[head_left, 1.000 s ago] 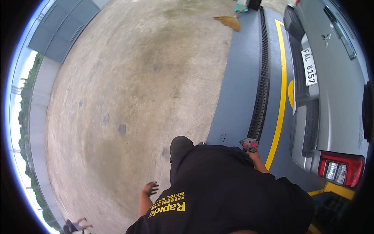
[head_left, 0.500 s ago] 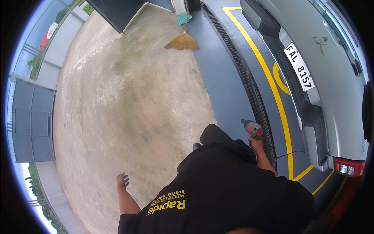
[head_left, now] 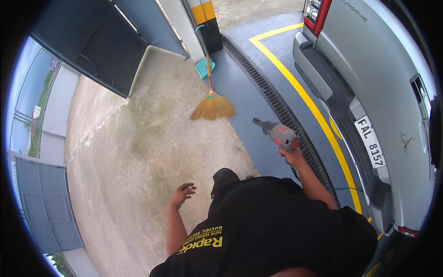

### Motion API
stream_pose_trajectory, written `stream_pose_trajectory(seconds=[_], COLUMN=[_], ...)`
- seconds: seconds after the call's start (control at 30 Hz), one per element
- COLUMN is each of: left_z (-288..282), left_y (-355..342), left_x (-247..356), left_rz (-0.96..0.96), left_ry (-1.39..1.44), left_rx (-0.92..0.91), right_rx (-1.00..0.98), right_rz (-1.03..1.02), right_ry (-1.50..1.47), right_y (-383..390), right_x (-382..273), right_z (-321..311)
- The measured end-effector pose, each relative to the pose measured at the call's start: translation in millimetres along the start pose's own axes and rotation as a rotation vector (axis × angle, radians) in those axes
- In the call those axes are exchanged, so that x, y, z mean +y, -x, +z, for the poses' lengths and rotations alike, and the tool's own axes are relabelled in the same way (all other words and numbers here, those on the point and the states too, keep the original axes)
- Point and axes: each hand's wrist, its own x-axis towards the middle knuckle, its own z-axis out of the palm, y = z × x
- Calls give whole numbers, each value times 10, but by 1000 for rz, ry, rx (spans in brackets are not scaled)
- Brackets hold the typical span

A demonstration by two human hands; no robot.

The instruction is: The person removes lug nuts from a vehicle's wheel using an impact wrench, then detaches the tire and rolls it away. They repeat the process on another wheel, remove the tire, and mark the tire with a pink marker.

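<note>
My right hand grips a grey-and-red impact wrench, held out in front of me at the right, its socket end toward the upper left. A dark line runs low beside that forearm. My left hand hangs beside my dark shirt over the concrete floor, its fingers apart and loosely bent, holding nothing. Ahead, a straw broom with a wooden handle leans at a pillar, beside a teal dustpan.
A silver vehicle's rear fills the right, beside a drain grate and yellow floor marking on blue-grey paint. A dark metal door and yellow-black pillar stand ahead; a grey gate is at left.
I have turned and moved toward the broom, which now appears nearer the middle. The impact wrench has risen and swung forward in my right hand; my left hand is farther right in view.
</note>
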Motion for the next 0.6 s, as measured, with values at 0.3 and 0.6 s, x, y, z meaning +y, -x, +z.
stream_pose_trajectory(seconds=[0.3,0.6], left_z=[-2344,-710], left_y=[-5119,-9655], left_x=[6052,14324], left_rz=[14,266], left_ry=[77,-182], left_rx=[157,-689], right_rx=[25,135], right_rz=[-156,-319], right_ry=[103,138], right_y=[-7552,-13903], right_x=[-2957,-4445], right_z=[861,-660])
